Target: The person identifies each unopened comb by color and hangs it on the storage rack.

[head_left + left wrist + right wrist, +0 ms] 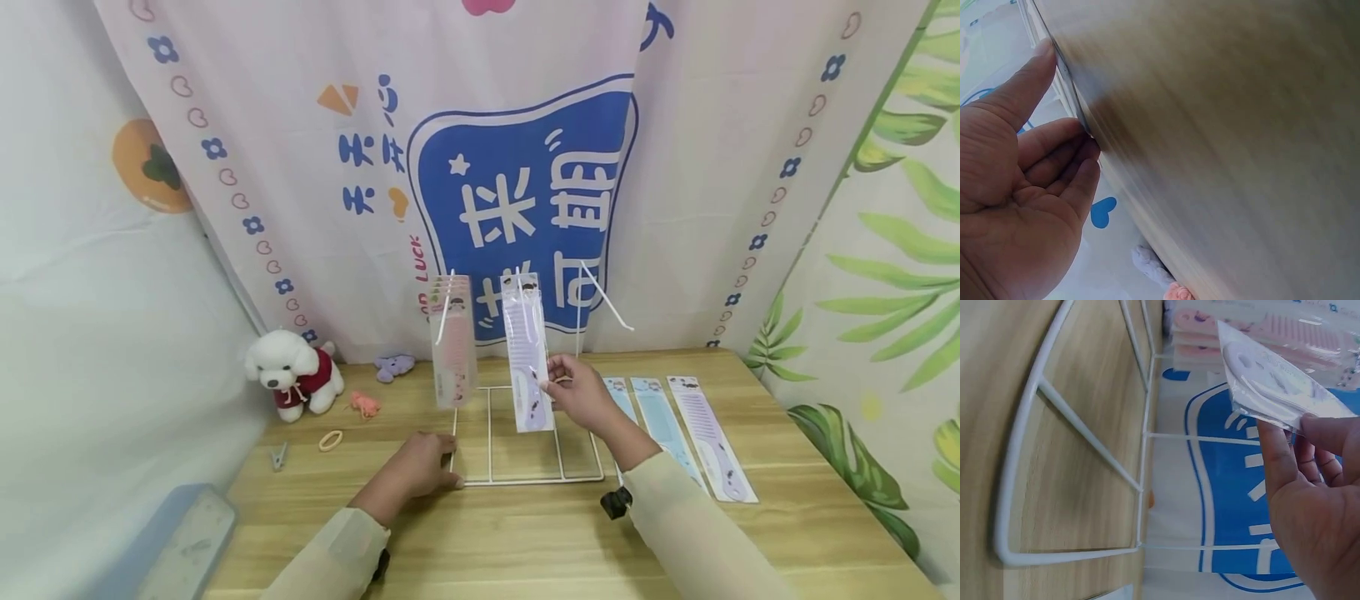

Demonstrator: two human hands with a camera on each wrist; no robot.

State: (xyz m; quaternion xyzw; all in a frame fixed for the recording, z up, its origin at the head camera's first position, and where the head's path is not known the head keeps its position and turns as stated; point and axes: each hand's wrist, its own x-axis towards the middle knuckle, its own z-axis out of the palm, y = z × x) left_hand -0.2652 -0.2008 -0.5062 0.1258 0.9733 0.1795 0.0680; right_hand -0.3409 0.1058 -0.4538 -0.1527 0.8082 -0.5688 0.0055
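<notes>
In the head view a white wire display rack [525, 481] stands on the table with hooks at its top. My right hand [576, 392] pinches the lower right edge of a purple comb in a clear packet [528, 358], whose top is at the middle hook. The right wrist view shows thumb and fingers on the packet's edge [1266, 387]. Pink packaged combs [453, 350] hang together from the left hook; the right hook [611, 304] is bare. My left hand [416, 467] holds the base's front left corner, thumb and curled fingers against the wire [1072, 94].
Two blue packaged combs [660, 417] and a purple one [712, 437] lie right of the rack. Left are a toy dog [292, 371], a purple toy [393, 367], an orange item [364, 404], a ring [330, 441] and a clip [279, 457]. A printed curtain [712, 208] hangs behind.
</notes>
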